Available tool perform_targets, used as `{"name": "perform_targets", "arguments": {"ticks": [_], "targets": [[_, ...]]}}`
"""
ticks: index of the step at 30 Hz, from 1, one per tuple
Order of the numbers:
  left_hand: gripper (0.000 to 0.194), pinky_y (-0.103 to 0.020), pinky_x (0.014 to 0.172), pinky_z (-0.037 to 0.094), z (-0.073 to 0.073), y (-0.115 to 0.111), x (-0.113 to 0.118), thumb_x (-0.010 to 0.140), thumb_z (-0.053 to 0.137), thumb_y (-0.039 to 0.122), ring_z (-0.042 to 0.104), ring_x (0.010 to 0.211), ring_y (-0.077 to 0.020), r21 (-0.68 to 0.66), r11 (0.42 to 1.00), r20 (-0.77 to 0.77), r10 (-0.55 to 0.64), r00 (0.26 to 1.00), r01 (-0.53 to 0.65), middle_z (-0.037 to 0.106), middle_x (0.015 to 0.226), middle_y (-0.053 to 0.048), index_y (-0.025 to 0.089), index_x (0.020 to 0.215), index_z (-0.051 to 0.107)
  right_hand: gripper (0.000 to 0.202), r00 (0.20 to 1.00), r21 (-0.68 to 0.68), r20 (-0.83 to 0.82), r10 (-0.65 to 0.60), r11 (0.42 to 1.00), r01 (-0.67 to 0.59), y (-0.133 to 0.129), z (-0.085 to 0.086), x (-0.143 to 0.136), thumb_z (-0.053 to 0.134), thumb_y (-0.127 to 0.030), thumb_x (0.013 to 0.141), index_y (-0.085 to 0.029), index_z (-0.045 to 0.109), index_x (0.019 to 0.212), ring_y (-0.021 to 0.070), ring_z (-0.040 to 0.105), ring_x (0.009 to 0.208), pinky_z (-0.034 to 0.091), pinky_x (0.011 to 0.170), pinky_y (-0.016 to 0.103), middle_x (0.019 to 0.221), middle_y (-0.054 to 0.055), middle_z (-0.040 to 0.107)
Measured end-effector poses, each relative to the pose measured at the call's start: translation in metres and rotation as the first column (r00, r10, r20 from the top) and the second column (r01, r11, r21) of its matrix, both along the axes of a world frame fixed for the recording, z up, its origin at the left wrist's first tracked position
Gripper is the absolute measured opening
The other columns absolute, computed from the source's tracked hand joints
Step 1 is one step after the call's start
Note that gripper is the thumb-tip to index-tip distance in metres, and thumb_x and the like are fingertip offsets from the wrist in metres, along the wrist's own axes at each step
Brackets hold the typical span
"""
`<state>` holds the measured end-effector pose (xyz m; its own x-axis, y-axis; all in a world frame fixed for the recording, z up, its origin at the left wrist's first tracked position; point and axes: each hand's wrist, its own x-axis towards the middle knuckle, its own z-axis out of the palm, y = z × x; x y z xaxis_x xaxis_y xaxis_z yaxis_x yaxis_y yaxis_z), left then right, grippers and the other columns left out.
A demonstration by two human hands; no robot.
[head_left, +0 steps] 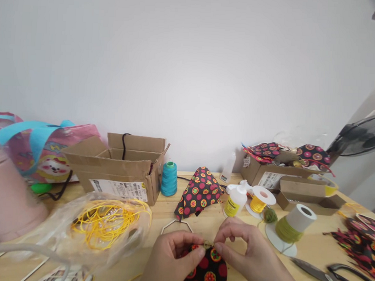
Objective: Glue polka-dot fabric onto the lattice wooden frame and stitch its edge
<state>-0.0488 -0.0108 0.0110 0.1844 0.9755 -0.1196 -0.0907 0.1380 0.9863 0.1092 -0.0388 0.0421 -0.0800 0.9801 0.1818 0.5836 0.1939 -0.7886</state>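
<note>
My left hand (pixel 175 258) pinches the top edge of a black fabric piece (pixel 210 277) printed with red dots and orange flowers. At that edge sits a small bit of olive-green cord (pixel 208 244), between my two hands. My right hand (pixel 242 247) is closed, thumb and forefinger together at the upper right corner of the same fabric; whether they also grip the cord I cannot tell. Behind my hands a silvery angular frame (pixel 177 225) lies on the table, partly hidden. Farther back rests another patterned fabric piece (pixel 200 192), folded to a peak.
On the left are a plastic bag of yellow cord (pixel 106 222), an open cardboard box (pixel 116 170) and a pink container (pixel 6 193). A teal thread cone (pixel 169 179), glue bottle (pixel 236 200), yellow spool (pixel 260 198) and green cord spool (pixel 292 227) stand around; scissors (pixel 331 278) lie right.
</note>
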Motion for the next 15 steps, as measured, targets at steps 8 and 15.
{"name": "perform_targets", "arguments": {"ticks": [8, 15], "targets": [[0.01, -0.023, 0.053, 0.046, -0.001, 0.0, 0.0, 0.048, 0.071, 0.015, 0.061, 0.053, -0.0153, 0.009, 1.0, 0.024, 0.004, 1.0, -0.004, 0.07, 0.056, -0.002, 0.016, 0.058, 0.069, 0.009, 1.0, 0.042, 0.02, 0.01, 0.999, -0.011, 0.001, 0.0, -0.005, 0.057, -0.013, 0.07, -0.018, 0.06, 0.062, 0.0157, 0.055, 0.069, 0.043, 0.066, 0.027, 0.067, 0.001, 0.06], [0.01, -0.023, 0.053, 0.046, -0.001, 0.002, 0.0, 0.049, 0.072, 0.015, 0.061, 0.053, -0.0151, -0.004, 0.999, 0.017, -0.034, 0.999, 0.034, 0.07, 0.055, -0.002, 0.016, 0.059, 0.07, 0.012, 1.0, 0.079, 0.003, 0.001, 0.997, -0.001, -0.001, -0.003, -0.012, 0.058, -0.016, 0.071, -0.019, 0.061, 0.06, 0.0149, 0.055, 0.067, 0.043, 0.063, 0.026, 0.067, 0.0, 0.058]]}}
